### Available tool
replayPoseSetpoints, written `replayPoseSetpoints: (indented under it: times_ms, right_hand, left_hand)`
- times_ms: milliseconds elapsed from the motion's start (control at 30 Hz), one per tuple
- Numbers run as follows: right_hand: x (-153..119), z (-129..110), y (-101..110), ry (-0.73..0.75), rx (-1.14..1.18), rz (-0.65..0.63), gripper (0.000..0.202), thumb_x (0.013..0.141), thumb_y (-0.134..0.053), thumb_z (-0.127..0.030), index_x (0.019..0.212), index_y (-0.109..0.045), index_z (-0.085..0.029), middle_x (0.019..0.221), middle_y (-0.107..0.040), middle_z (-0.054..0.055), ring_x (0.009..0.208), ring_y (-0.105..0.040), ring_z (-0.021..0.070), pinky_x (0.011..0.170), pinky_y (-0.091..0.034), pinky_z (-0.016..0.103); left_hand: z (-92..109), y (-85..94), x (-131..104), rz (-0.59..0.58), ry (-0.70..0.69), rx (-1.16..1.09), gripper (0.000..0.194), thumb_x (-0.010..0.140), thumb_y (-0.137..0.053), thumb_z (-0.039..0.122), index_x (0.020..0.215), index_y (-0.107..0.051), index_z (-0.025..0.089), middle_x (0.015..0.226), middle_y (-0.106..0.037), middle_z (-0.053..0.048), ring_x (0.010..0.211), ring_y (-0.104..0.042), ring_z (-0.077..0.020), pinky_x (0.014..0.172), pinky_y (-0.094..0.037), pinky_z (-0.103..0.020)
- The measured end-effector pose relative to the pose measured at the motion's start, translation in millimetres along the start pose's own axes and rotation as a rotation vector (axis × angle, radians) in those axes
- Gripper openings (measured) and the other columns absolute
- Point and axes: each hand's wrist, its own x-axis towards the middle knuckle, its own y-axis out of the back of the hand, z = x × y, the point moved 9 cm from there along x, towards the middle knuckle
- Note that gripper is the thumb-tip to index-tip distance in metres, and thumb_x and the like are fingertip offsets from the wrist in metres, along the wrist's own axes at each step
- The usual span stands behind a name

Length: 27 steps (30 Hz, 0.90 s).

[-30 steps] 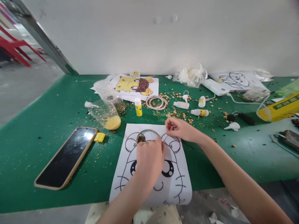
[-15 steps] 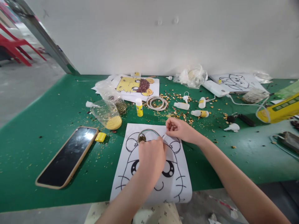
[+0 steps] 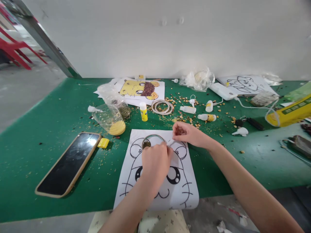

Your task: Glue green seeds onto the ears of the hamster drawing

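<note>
A white sheet with a printed hamster outline [image 3: 157, 196] lies at the table's front edge. Over its upper middle, my left hand [image 3: 156, 160] is closed on a clear round ring-like item [image 3: 155, 135], with dark green grains [image 3: 146, 144] at its left side. The hand hides much of this item. My right hand [image 3: 182, 132] is pinched at the sheet's top right, its fingertips on a thin whitish strip [image 3: 170, 141] that runs toward my left hand.
A phone [image 3: 69, 164] lies at left beside a yellow packet [image 3: 103, 143]. Behind the sheet are a glue stick [image 3: 143, 112], clear bags [image 3: 109, 119], tape rings [image 3: 162, 107], small bottles [image 3: 207, 117] and scattered grains. A yellow bag [image 3: 291, 111] is at right.
My left hand has shifted slightly up and left with the round item. More of the thin strip shows between my hands. The whole view has moved a little.
</note>
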Motion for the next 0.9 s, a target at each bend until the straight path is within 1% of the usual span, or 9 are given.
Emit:
replayPoseSetpoints:
  times_ms: [67, 133, 233, 333, 433, 533, 700, 800, 900]
  right_hand:
    - [-3.1, -8.6, 1.2, 0.042, 0.102, -0.035, 0.016, 0.075, -0.062, -0.020, 0.079, -0.048, -0.018, 0.077, -0.053, -0.001, 0.069, -0.049, 0.0098, 0.063, -0.040, 0.023]
    - [-7.2, -18.0, 0.5, 0.085, 0.235, -0.083, 0.017, 0.076, -0.063, -0.019, 0.079, -0.047, -0.018, 0.076, -0.053, -0.001, 0.069, -0.049, 0.0093, 0.062, -0.038, 0.022]
    - [-13.6, -29.9, -6.3, 0.135, 0.435, -0.193, 0.020, 0.076, -0.063, -0.014, 0.077, -0.043, -0.018, 0.073, -0.053, -0.002, 0.064, -0.046, 0.0077, 0.057, -0.035, 0.020]
    - [-18.1, -35.9, -15.7, 0.155, 0.551, -0.307, 0.024, 0.074, -0.065, -0.010, 0.074, -0.042, -0.017, 0.071, -0.054, -0.002, 0.062, -0.045, 0.0069, 0.054, -0.033, 0.019]
    - [-19.7, -38.7, -19.2, 0.175, 0.614, -0.367, 0.027, 0.071, -0.067, -0.009, 0.070, -0.041, -0.017, 0.068, -0.054, -0.003, 0.059, -0.045, 0.0067, 0.051, -0.032, 0.019]
    - [-22.0, -41.6, -20.4, 0.191, 0.656, -0.418, 0.029, 0.069, -0.068, -0.009, 0.068, -0.040, -0.018, 0.065, -0.053, -0.003, 0.056, -0.045, 0.0065, 0.049, -0.032, 0.018]
    - [-25.2, -42.7, -21.0, 0.156, 0.648, -0.441, 0.032, 0.066, -0.070, -0.012, 0.064, -0.039, -0.019, 0.063, -0.055, -0.003, 0.054, -0.045, 0.0071, 0.049, -0.033, 0.019]
    - [-26.7, -42.9, -27.6, 0.127, 0.632, -0.506, 0.035, 0.063, -0.073, -0.018, 0.061, -0.038, -0.019, 0.060, -0.056, -0.003, 0.051, -0.045, 0.0073, 0.047, -0.034, 0.019]
    - [-29.5, -45.8, -32.9, 0.159, 0.635, -0.584, 0.036, 0.062, -0.074, -0.020, 0.060, -0.038, -0.020, 0.058, -0.056, -0.003, 0.050, -0.047, 0.0082, 0.047, -0.035, 0.019]
  left_hand:
    - [-4.9, 2.9, -1.6, 0.026, 0.028, -0.054, 0.029, 0.085, -0.037, 0.026, 0.064, -0.056, 0.018, 0.053, -0.058, -0.004, 0.044, -0.048, -0.0154, 0.048, -0.017, -0.027]
    - [-10.0, 9.0, -3.1, 0.066, 0.053, -0.140, 0.028, 0.084, -0.039, 0.027, 0.060, -0.051, 0.019, 0.050, -0.054, -0.001, 0.043, -0.041, -0.0127, 0.048, -0.013, -0.027]
    - [-14.7, 21.7, -4.5, 0.161, 0.054, -0.305, 0.028, 0.082, -0.041, 0.028, 0.056, -0.040, 0.018, 0.045, -0.043, 0.004, 0.042, -0.029, -0.0098, 0.048, -0.013, -0.026]
    - [-14.7, 29.2, -5.6, 0.231, 0.030, -0.447, 0.030, 0.081, -0.043, 0.028, 0.056, -0.031, 0.017, 0.043, -0.032, 0.006, 0.043, -0.021, -0.0084, 0.047, -0.014, -0.025]
    - [-10.4, 34.6, -8.5, 0.276, -0.002, -0.532, 0.032, 0.081, -0.044, 0.027, 0.056, -0.026, 0.017, 0.042, -0.026, 0.007, 0.043, -0.019, -0.0077, 0.046, -0.015, -0.024]
    - [-6.0, 42.3, -13.0, 0.304, -0.021, -0.565, 0.032, 0.080, -0.043, 0.024, 0.056, -0.023, 0.017, 0.043, -0.022, 0.007, 0.043, -0.017, -0.0075, 0.045, -0.015, -0.023]
    - [-0.4, 56.2, -20.9, 0.299, -0.068, -0.550, 0.032, 0.081, -0.044, 0.023, 0.057, -0.023, 0.017, 0.043, -0.021, 0.007, 0.044, -0.017, -0.0073, 0.045, -0.015, -0.023]
    - [6.8, 65.5, -27.8, 0.328, -0.123, -0.543, 0.031, 0.081, -0.044, 0.022, 0.057, -0.025, 0.017, 0.044, -0.022, 0.007, 0.044, -0.020, -0.0068, 0.045, -0.016, -0.023]
    - [17.5, 73.8, -33.3, 0.363, -0.195, -0.540, 0.030, 0.082, -0.044, 0.020, 0.056, -0.028, 0.017, 0.044, -0.024, 0.007, 0.043, -0.023, -0.0061, 0.045, -0.019, -0.022]
